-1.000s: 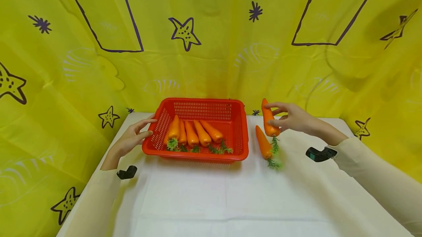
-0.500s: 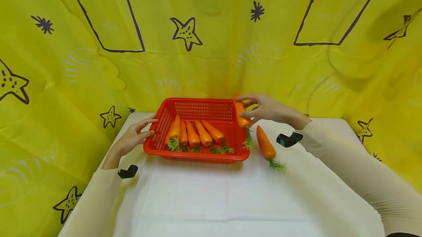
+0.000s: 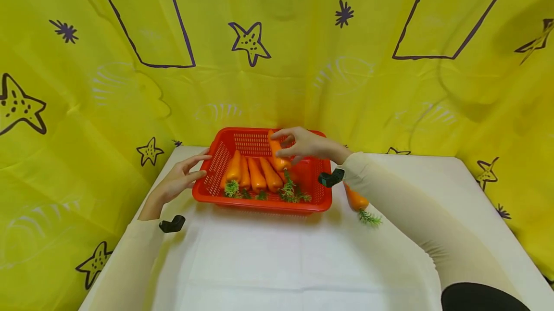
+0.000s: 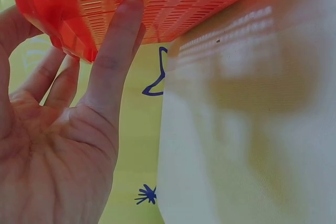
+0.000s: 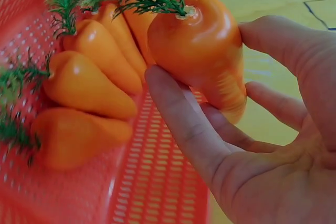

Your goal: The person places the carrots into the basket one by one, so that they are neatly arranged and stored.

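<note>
My right hand (image 3: 306,144) pinches an orange carrot (image 5: 197,38) with green leafy tops between thumb and fingers, holding it over the red basket (image 3: 259,205). The held carrot's narrow end points toward the back wall in the head view. Several more carrots (image 3: 256,177) lie side by side in the basket, their leaves toward the front. At the basket's left end, my left hand (image 3: 176,182) touches the side with extended fingers; in the left wrist view its thumb (image 4: 113,56) lies against the slotted wall. Another carrot (image 3: 357,200) rests on the table, partly hidden by my right sleeve.
A white cloth (image 3: 259,258) covers the table. Behind and to both sides hangs a yellow curtain (image 3: 294,85) with star drawings, close behind the basket. A black device (image 3: 331,177) is worn at the right wrist, with a similar one (image 3: 172,224) at the left.
My right hand has carried the carrot leftward from beside the basket, across its right rim, to above the carrots inside. My left hand has stayed at the basket's left end.
</note>
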The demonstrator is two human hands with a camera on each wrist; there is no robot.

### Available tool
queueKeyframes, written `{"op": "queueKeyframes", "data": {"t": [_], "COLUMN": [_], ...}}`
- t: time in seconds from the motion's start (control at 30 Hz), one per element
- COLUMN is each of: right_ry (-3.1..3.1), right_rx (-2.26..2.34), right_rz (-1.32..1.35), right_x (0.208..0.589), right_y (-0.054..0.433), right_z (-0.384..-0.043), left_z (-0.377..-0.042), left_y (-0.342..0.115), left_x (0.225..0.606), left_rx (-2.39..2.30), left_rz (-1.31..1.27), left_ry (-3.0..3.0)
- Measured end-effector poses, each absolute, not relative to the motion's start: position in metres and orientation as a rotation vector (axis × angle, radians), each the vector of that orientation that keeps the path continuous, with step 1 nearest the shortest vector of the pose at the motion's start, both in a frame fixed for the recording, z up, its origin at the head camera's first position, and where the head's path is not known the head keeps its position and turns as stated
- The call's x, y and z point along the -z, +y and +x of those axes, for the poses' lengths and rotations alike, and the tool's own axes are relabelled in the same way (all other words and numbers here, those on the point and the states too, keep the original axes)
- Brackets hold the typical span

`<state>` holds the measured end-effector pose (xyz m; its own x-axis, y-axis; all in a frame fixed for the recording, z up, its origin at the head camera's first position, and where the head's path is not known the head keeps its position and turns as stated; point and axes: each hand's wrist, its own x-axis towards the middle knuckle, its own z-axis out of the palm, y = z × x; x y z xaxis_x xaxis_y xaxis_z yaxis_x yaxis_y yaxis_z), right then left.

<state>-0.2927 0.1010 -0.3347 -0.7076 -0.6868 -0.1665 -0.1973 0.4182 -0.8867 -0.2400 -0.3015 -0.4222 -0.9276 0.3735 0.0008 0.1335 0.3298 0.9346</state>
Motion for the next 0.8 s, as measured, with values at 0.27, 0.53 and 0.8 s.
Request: {"op": "queueKeyframes", "data": {"t": [0.27, 0.53, 0.8], "right_ry": [2.067, 1.994, 1.936], "right_rx": [1.285, 1.295, 1.350], "right_rz": [-0.695, -0.587, -0.522], "right_x": [0.361, 0.385, 0.398], "right_y": [0.064, 0.033, 0.019], "right_z": [-0.308, -0.321, -0.327], "left_z": [-0.240, -0.240, -0.241], "left_y": [-0.302, -0.303, -0.301], "left_x": [0.424, 0.426, 0.424], "left_rx": [-1.665, -1.660, -1.673], "left_rz": [0.496, 0.487, 0.466], "left_ry": [2.359, 2.368, 2.352]}}
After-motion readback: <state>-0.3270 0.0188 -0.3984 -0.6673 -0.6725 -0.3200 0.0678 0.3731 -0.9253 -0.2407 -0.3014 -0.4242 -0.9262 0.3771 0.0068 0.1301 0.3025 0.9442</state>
